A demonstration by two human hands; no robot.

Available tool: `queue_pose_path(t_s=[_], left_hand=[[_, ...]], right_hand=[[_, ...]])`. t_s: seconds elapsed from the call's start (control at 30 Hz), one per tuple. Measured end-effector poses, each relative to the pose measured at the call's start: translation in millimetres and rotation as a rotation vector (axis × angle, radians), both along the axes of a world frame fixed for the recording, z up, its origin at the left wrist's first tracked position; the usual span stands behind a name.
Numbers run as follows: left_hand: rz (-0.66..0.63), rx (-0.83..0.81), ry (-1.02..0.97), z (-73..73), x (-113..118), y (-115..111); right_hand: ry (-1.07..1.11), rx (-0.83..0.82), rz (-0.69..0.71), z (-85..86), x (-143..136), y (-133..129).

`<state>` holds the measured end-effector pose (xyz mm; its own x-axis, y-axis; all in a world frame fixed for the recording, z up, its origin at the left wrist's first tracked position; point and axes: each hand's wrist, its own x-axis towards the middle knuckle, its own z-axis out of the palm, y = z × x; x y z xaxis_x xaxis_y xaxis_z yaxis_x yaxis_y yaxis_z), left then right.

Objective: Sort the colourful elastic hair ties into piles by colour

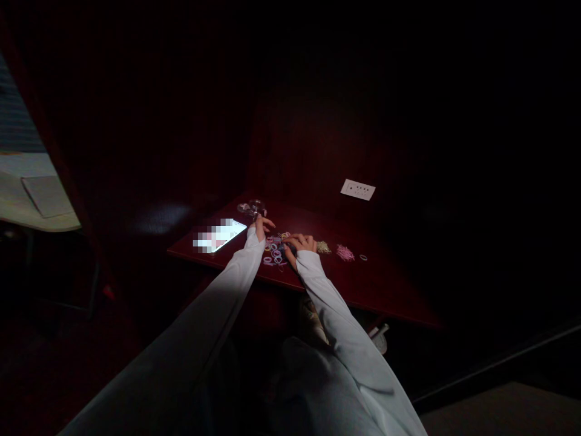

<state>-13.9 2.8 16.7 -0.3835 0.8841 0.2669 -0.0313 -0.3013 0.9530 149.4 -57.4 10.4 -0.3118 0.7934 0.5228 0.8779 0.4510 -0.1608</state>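
On the dark red desk [376, 278] lies a mixed pile of coloured hair ties [275, 251], mostly purple, pink and white. My right hand [304, 243] reaches over the right side of this pile, thumb and fingers apart, covering part of it. My left hand [262, 226] is just behind the pile, its fingers stretched toward the right with nothing visible in them. Close behind that hand are small clear round containers [256, 207]. Right of my right hand are a yellowish heap of small bands [324, 247], a pink heap [345, 252] and a single pale ring [364, 258].
A phone with a lit screen [222, 235] lies left of my left hand. A white wall socket [358, 189] sits above the desk's back edge. Dark panels surround the desk. At far left stands a pale table [40, 221] with a box-like object.
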Motion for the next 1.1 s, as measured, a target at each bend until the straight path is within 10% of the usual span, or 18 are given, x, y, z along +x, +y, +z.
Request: queue_pose_path(t_s=[1.1], left_hand=[[-0.010,0.017,0.001,-1.3,-3,0]], right_hand=[[-0.095,0.019,0.078,-13.8,-2,6]])
